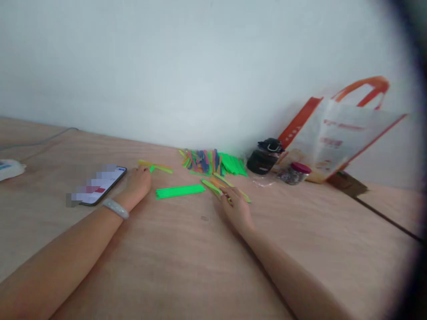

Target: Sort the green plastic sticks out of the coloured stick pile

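My left hand (139, 180) is closed beside the phone, with a small bright green piece at its fingertips. Just behind it lie a few yellow and orange strips (162, 167). My right hand (235, 202) is closed on yellow-green strips (211, 186), with more yellow and orange strips (223, 180) lying under and beside its fingers. Between both hands a flat bundle of bright green strips (180, 191) rests on the wooden table (173, 266). Farther back, against the wall, sits a pile of multicoloured strips (203, 162) next to bright green ones (233, 164).
A phone (102, 184) lies at the left, near a white device (11, 169) with a cable. At the back right stand a black bottle (263, 158), a jar with a dark red lid (295, 173) and a white bag with orange handles (340, 138). A wall bounds the table behind.
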{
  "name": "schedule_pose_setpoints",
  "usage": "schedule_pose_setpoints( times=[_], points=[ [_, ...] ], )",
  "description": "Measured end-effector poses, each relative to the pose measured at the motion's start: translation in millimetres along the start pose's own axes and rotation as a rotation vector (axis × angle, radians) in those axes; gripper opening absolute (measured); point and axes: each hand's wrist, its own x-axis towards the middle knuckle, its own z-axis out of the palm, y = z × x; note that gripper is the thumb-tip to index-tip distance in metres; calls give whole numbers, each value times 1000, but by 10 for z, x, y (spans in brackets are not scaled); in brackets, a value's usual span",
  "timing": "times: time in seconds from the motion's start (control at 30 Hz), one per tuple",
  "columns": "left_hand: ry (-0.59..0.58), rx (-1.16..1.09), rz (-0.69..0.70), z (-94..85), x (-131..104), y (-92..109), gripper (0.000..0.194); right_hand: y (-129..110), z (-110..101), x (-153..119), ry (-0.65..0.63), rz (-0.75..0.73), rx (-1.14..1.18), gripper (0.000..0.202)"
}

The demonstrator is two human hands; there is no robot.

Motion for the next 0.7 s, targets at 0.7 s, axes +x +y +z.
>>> schedule_pose_setpoints(
  times=[0.7],
  points=[
    [112,-219,582,-97,-383,904,23,136,-75,77,-199,44,-491,23]
  ],
)
